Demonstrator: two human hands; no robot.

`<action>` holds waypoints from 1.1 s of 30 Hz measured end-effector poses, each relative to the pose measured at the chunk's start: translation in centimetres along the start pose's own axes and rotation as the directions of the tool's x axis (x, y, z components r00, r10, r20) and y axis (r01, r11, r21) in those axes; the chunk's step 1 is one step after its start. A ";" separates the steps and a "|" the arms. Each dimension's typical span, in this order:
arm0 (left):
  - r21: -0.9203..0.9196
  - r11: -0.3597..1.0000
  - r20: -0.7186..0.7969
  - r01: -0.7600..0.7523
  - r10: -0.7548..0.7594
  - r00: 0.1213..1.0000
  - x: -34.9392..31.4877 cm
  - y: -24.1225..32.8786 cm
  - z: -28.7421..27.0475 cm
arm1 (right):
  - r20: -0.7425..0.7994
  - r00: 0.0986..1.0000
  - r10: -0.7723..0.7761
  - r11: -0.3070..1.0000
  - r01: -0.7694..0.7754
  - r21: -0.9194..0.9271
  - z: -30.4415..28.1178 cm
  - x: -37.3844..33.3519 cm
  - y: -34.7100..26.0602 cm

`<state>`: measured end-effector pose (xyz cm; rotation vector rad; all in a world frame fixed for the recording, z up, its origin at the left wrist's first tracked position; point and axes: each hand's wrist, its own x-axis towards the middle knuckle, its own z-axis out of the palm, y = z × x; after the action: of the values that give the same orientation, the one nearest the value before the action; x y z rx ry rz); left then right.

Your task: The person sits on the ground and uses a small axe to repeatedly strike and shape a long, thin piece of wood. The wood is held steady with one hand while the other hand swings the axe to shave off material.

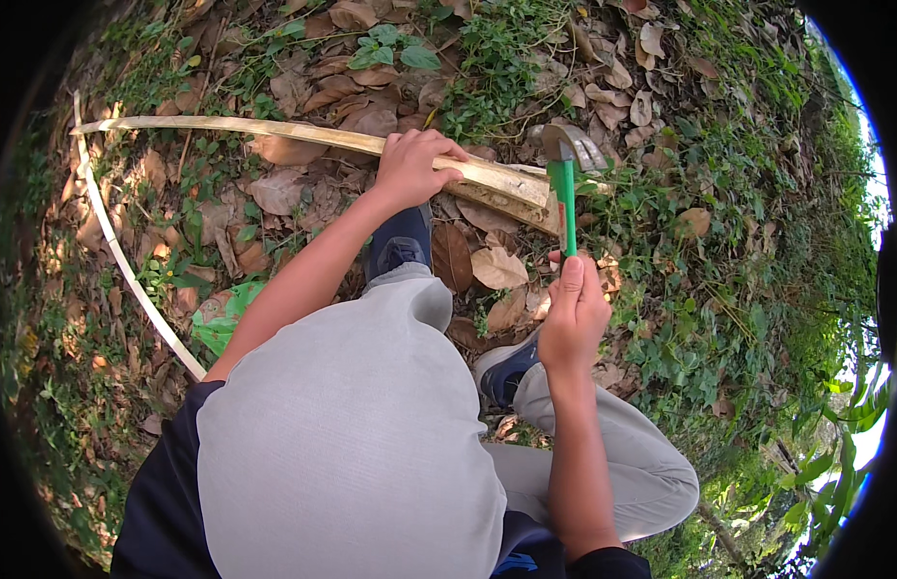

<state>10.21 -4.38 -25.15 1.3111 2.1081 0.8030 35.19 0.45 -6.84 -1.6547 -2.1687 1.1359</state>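
My left hand is closed over a long pale wooden strip, its thumb on the near side. This strip runs from the far left to a blunt end at right of centre. Under that end lies a second piece of wood, partly hidden by the strip. In my right hand is a hammer with a green handle, gripped low and held upright. The metal hammer head is just beyond the strip's blunt end; whether they touch I cannot tell.
At the left another thin strip meets the long one at its far end and curves back toward my left arm. A green crumpled sheet lies beside that arm. Brown dry leaves and low plants cover the ground. My shoes are close below the wood.
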 end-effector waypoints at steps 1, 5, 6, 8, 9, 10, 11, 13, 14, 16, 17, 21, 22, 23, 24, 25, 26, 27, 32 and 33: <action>0.004 1.000 -0.008 -0.008 0.008 1.000 0.0 0.0 0.0 | -0.015 0.996 -0.089 0.995 0.090 0.048 -0.4 0.0 0.0; 0.011 1.000 -0.015 -0.016 0.016 1.000 -0.1 0.0 0.0 | -0.088 0.981 -0.170 0.982 0.176 0.063 0.9 0.3 2.5; 0.013 1.000 -0.011 -0.012 0.012 1.000 0.0 0.0 0.0 | -0.073 0.983 -0.168 0.985 0.170 0.013 1.9 0.4 3.5; 0.016 1.000 -0.004 -0.004 0.004 1.000 0.0 0.1 0.0 | -0.018 0.994 -0.104 0.988 0.101 -0.119 3.3 0.3 5.1; 0.015 1.000 0.013 0.011 -0.012 1.000 0.0 0.1 0.0 | 0.018 0.999 -0.036 0.979 0.039 -0.202 3.6 0.0 5.6; 0.014 1.000 -0.007 -0.004 0.004 1.000 0.1 0.0 -0.1 | 0.051 0.992 0.114 0.946 -0.093 -0.310 4.0 -0.2 5.7; 0.008 1.000 -0.016 -0.009 0.010 1.000 0.1 0.0 -0.1 | 0.079 0.990 0.119 0.967 -0.098 -0.233 3.8 -0.4 5.6; 0.026 1.000 0.011 0.013 -0.014 1.000 -0.1 0.0 0.0 | 0.097 0.994 0.055 0.986 -0.038 -0.160 3.3 -0.5 4.6; 0.023 1.000 -0.001 0.001 -0.001 1.000 -0.2 0.1 0.2 | 0.094 0.993 0.066 0.990 -0.053 -0.131 2.9 -0.4 3.8; 0.015 1.000 -0.017 -0.015 0.015 1.000 0.0 -0.1 0.1 | 0.069 0.997 0.023 0.998 -0.018 -0.067 1.9 -0.1 2.0; 0.008 1.000 -0.028 -0.021 0.021 0.999 0.0 -0.1 0.2 | 0.049 0.999 -0.004 1.000 0.004 -0.004 1.3 -0.1 1.3; 0.007 1.000 -0.001 -0.007 0.007 1.000 0.0 0.0 0.0 | -0.037 0.992 -0.123 0.984 0.126 0.126 0.4 0.4 1.4; 0.011 1.000 0.003 -0.004 0.004 1.000 0.0 0.0 0.0 | -0.042 0.989 -0.138 0.974 0.144 0.174 0.7 0.5 2.1; 0.011 1.000 0.005 -0.001 0.001 1.000 0.0 0.0 0.0 | -0.051 0.990 -0.129 0.980 0.135 0.145 1.4 0.6 3.1; 0.012 1.000 -0.007 -0.012 0.012 1.000 0.0 0.1 0.0 | 0.001 0.996 -0.087 0.995 0.087 0.053 1.9 0.7 4.0; 0.010 1.000 -0.020 -0.020 0.020 1.000 0.0 0.1 0.1 | 0.049 0.998 -0.040 0.998 0.042 -0.041 2.5 0.8 5.0; 0.007 1.000 -0.020 -0.015 0.015 1.000 -0.1 0.0 0.0 | 0.093 0.991 0.096 0.985 -0.080 -0.156 3.0 0.9 5.8; 0.006 1.000 -0.035 -0.024 0.025 0.999 -0.1 0.0 0.0 | 0.073 0.991 0.114 0.989 -0.106 -0.106 3.4 0.6 6.4; 0.030 1.000 0.001 0.003 -0.003 1.000 -0.1 0.0 0.0 | 0.064 0.981 0.183 0.983 -0.182 -0.012 2.3 0.4 6.0; 0.020 1.000 -0.008 -0.008 0.008 1.000 0.0 0.1 0.1 | 0.070 0.980 0.184 0.983 -0.186 0.013 1.9 0.6 5.3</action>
<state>10.28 -4.33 -25.13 1.3290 2.1233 0.7937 37.89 0.61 -11.85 -1.8682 -2.0704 1.2749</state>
